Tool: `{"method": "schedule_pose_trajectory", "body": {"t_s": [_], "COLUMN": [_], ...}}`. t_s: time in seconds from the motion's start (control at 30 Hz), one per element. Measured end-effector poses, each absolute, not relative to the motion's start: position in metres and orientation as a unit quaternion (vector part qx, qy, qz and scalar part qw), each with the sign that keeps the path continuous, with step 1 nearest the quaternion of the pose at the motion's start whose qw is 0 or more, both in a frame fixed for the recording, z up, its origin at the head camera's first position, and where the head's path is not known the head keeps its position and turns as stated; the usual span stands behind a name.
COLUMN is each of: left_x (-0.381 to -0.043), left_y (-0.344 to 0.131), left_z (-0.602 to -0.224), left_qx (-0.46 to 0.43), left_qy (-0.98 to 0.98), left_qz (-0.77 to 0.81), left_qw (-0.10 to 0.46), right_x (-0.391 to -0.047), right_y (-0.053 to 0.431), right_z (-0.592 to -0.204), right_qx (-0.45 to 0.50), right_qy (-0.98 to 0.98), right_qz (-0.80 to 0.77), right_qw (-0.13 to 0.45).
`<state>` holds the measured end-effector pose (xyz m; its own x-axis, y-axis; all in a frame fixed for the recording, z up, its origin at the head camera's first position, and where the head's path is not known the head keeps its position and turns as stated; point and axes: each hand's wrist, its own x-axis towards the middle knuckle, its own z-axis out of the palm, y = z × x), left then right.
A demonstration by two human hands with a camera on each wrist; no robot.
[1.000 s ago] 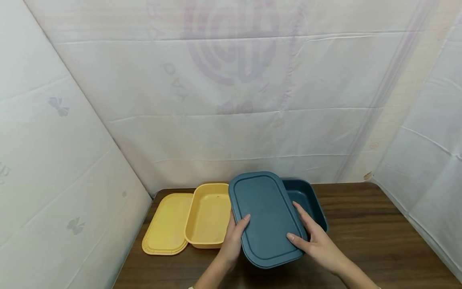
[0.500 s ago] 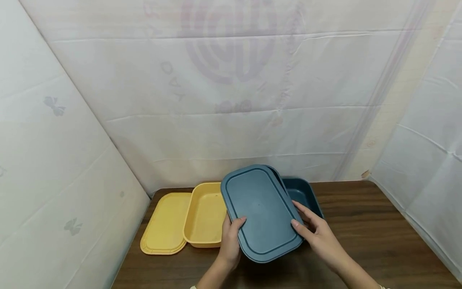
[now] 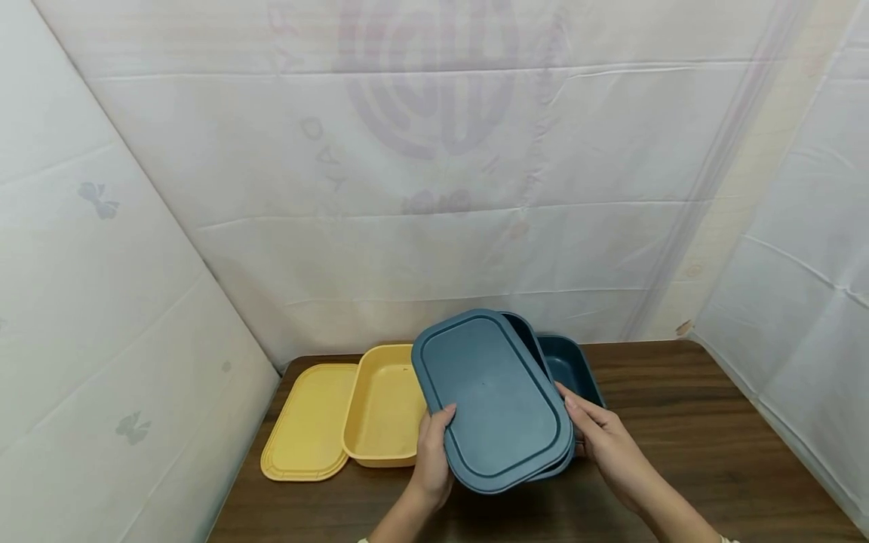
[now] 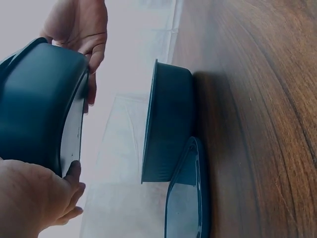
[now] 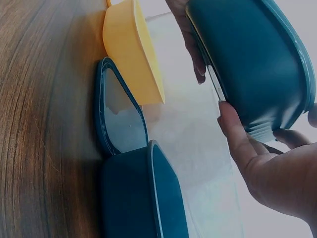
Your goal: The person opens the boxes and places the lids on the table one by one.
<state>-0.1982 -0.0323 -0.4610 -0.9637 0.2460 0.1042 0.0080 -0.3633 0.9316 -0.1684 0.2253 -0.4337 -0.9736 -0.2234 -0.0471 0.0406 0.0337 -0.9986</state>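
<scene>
In the head view a blue rectangular lid (image 3: 489,400) lies tilted over a blue food container (image 3: 524,335), shifted left so the container's dark interior shows along the right. My left hand (image 3: 431,456) holds the left side, its thumb on the lid's edge. At the lower right my right hand (image 3: 607,445) grips the container's side, thumb by its rim. Both wrist views show this container (image 5: 247,54) raised above the table between the two hands. A second blue container (image 3: 570,366) stands behind it, partly hidden. Another blue lid (image 5: 121,109) leans against that one in the right wrist view.
Left of the hands, an open yellow container (image 3: 383,407) overlaps a flat yellow lid (image 3: 308,422). The brown wooden table (image 3: 706,422) ends at a white cloth backdrop (image 3: 434,256), with more cloth at both sides.
The blue lid has slid left relative to the held container, uncovering its right side. My right thumb has moved off the lid's top, and the hand shifted slightly right.
</scene>
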Motion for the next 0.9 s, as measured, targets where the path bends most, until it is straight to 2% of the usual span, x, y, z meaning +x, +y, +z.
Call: {"method": "schedule_pose_trajectory", "body": {"t_s": [0.4,0.67,0.9], "left_x": [-0.198,-0.195,-0.196], "left_y": [-0.033,-0.03,-0.028], "left_z": [-0.458,-0.455,-0.456], "left_qx": [0.123,0.141,0.112], "left_qy": [0.574,0.592,0.591], "left_qz": [0.808,0.793,0.799], "left_qw": [0.048,0.032,0.014], "right_x": [-0.173,-0.175,-0.177], "right_y": [0.232,0.23,0.232], "right_z": [-0.434,-0.438,-0.446], "right_qx": [-0.058,0.02,0.043], "right_qy": [0.682,0.695,0.709], "right_qz": [-0.711,-0.706,-0.696], "right_qw": [0.158,0.133,0.109]}}
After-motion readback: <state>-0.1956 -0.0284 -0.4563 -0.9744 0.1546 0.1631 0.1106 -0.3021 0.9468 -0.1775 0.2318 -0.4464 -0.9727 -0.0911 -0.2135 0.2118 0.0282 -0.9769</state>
